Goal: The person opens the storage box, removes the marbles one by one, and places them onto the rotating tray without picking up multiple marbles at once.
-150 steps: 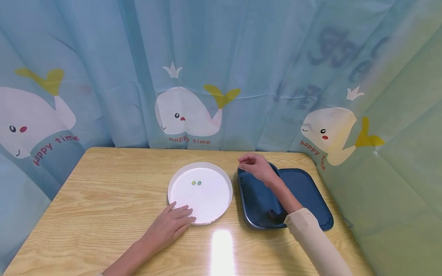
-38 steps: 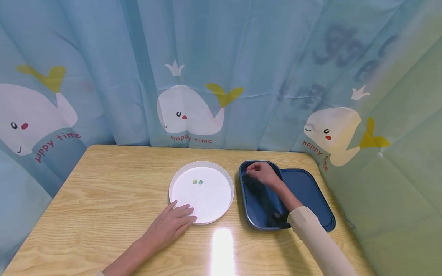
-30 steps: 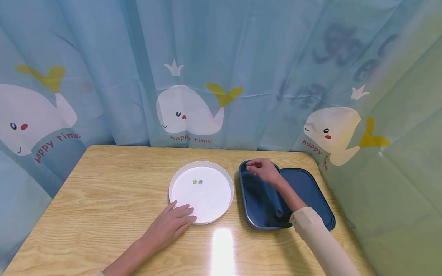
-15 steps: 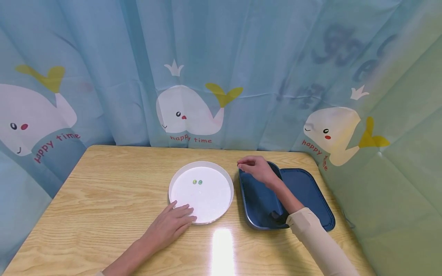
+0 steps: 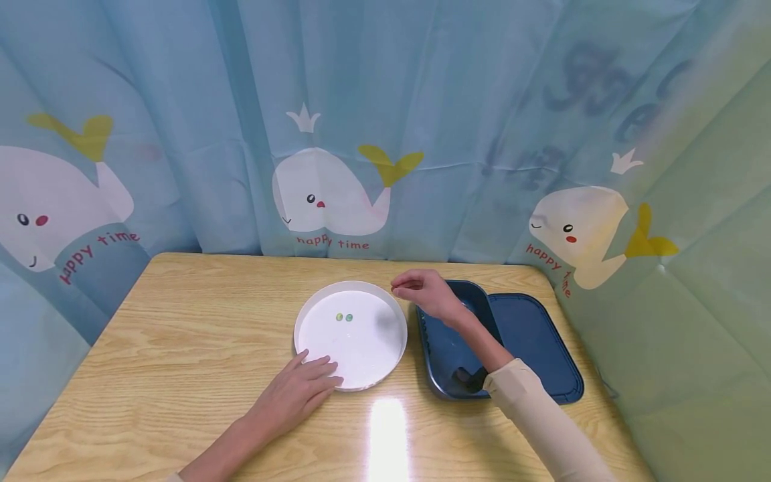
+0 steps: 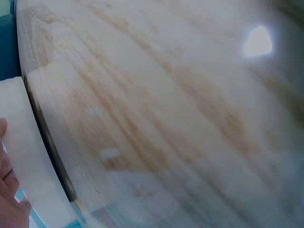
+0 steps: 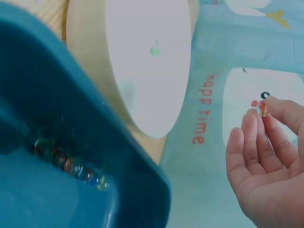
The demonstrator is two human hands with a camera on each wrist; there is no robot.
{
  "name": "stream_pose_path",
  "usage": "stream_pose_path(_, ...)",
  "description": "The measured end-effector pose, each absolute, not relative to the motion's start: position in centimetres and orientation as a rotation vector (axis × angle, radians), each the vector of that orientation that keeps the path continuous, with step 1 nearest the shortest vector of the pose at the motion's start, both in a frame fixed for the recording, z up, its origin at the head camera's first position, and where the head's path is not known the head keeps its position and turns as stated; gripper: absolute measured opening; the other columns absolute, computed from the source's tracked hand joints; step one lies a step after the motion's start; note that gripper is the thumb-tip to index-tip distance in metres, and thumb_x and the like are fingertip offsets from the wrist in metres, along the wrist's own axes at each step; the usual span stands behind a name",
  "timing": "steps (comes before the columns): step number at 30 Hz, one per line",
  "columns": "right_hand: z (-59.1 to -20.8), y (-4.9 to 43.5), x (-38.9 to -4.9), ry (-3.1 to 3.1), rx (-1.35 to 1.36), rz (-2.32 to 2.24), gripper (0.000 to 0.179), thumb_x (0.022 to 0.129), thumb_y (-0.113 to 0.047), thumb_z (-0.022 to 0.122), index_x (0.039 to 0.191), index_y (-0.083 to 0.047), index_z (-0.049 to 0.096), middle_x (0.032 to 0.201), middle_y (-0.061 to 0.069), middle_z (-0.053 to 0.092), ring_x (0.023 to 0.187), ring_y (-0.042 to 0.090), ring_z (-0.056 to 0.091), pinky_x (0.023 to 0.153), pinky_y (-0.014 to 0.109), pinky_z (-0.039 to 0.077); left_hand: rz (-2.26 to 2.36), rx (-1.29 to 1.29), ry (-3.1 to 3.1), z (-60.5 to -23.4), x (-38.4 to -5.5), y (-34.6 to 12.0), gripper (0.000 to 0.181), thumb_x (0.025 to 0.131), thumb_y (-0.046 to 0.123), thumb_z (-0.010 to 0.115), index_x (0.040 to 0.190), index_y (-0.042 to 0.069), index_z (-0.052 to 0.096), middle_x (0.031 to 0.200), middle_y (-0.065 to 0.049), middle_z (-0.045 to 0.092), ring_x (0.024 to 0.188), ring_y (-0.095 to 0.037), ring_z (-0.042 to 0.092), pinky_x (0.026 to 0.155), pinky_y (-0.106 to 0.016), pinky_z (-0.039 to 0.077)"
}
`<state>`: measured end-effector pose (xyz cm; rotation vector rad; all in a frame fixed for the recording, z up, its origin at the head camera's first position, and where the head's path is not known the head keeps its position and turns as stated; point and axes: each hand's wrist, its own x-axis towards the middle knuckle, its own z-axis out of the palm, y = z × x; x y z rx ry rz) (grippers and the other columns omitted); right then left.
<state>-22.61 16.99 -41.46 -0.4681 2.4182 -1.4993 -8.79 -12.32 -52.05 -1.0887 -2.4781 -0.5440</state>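
In the head view my right hand [image 5: 424, 294] hovers between the blue box [image 5: 426, 355] and the round white tray [image 5: 361, 355]. The right wrist view shows a clear marble [image 7: 262, 109] with orange streaks, pinched between its thumb and fingertips. Two greenish marbles [image 5: 344, 317] lie side by side on the tray. My left hand [image 5: 301, 388] rests on the tray's near left rim with fingers spread; its edge also shows in the left wrist view beside the tray wall [image 6: 35, 161]. Several marbles [image 7: 71, 166] sit in a row inside the box.
A flat blue lid [image 5: 533, 348] lies right of the box, partly under or behind it. The wooden table [image 5: 199, 335] stretches to the left, with a bright light reflection near its front. A whale-patterned curtain [image 5: 361, 100] hangs behind and at the right.
My right hand has risen from inside the box and moved left past its edge, casting a shadow on the tray. The left hand, tray and two marbles have stayed in place.
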Motion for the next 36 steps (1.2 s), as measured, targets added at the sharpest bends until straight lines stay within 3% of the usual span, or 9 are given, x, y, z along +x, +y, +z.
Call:
stream_pose_path(6,-42.0,15.6,-22.6,2.449,-0.517,-1.453,0.021,0.097,-0.013,0.067,0.113,-0.001,0.072,0.105,0.006,0.071,0.097,0.021,0.066,0.086,0.035,0.056,-0.546,-1.086,-2.474,-52.0,-8.8,-12.3,0.023,0.087,0.018,0.072,0.110,0.017,0.076,0.119,-0.007,0.071,0.116,-0.026,0.064,0.103,-0.058,0.041)
stream_pose_path(13,-43.0,13.9,-22.5,2.443,-0.560,-1.404,0.021,0.097,-0.013,0.067,0.111,0.001,0.072,0.095,0.005,0.070,0.094,0.028,0.066,0.084,0.037,0.057,-0.533,-1.089,-2.473,-52.0,-8.8,-12.4,0.024,0.087,0.017,0.073,0.110,0.017,0.076,0.120,-0.006,0.071,0.115,-0.026,0.064,0.103,-0.058,0.041)
stream_pose_path(22,-44.6,11.9,-22.6,2.462,-0.548,-1.299,0.022,0.095,-0.015,0.069,0.110,0.000,0.073,0.094,0.002,0.071,0.091,0.016,0.066,0.082,0.030,0.056,-0.531,-1.092,-2.489,-52.0,-8.8,-12.4,0.024,0.088,0.017,0.072,0.111,0.017,0.075,0.120,-0.006,0.070,0.116,-0.025,0.063,0.104,-0.058,0.040)
stream_pose_path(36,-47.0,10.1,-23.3,2.503,-0.471,-1.207,0.008,0.092,-0.009,0.072,0.097,-0.004,0.074,0.085,0.001,0.068,0.081,0.012,0.061,0.068,0.023,0.050,-0.564,-1.083,-2.483,-51.9,-8.8,-12.4,0.023,0.087,0.016,0.073,0.110,0.017,0.076,0.120,-0.007,0.070,0.116,-0.026,0.063,0.103,-0.059,0.041)
